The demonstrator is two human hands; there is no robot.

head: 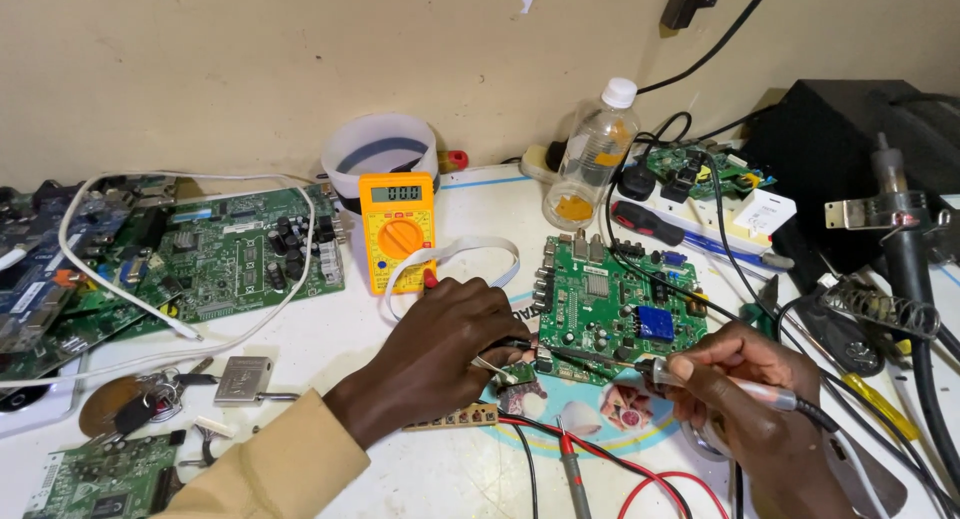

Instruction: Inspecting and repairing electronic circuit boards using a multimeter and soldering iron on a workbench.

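Note:
My left hand [445,344] rests on the white table and pinches a thin strand of solder wire [495,367] at the near left corner of a green circuit board [617,304]. My right hand [745,389] grips a soldering iron [700,379] like a pen, its long tip [590,356] pointing left along the board's near edge toward the left hand's fingers. A small green board piece [518,371] lies just under the left fingertips.
A yellow multimeter [398,231] stands behind the left hand, its red and black probes [572,469] lying in front. Other circuit boards [240,249] lie at left, a plastic bottle [592,154] and power strip [700,214] behind, an iron stand [885,314] at right.

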